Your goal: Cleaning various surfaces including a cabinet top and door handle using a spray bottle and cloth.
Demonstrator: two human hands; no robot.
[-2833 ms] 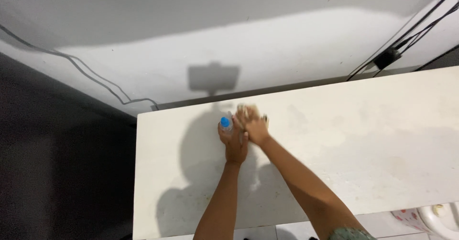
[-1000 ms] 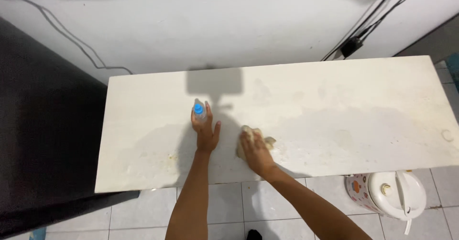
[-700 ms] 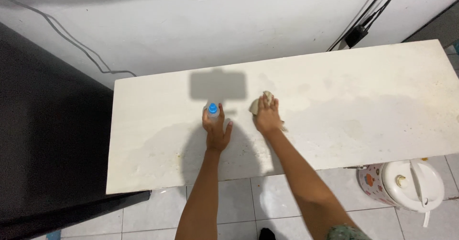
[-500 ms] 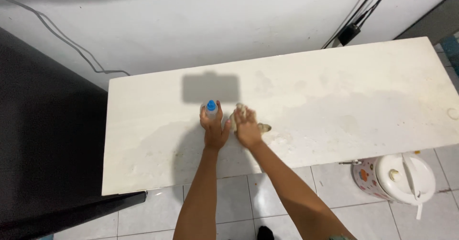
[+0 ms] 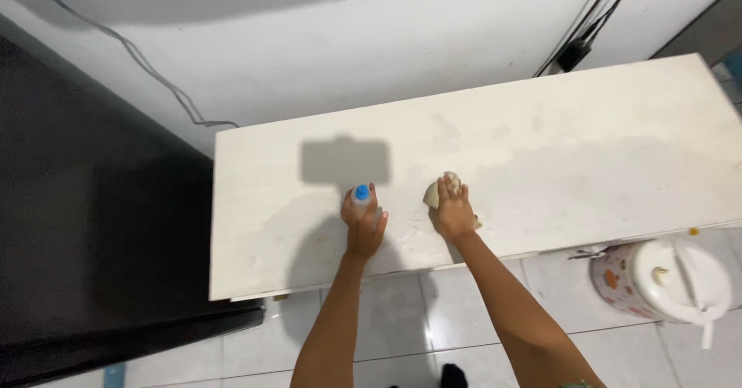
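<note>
Light falls from above and behind the person, casting a sharp rectangular shadow on the white bench (image 5: 587,148) just beyond the left hand (image 5: 365,224). The bench and wall are evenly bright; the area past the bench's left edge is very dark. Focus is fairly sharp, slightly soft.

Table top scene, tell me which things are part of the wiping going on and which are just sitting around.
In use:
left hand gripping the blue-capped bottle
right hand pressing the cloth
white table

Just around:
white lidded pot on the floor
wall cables
plug
</note>
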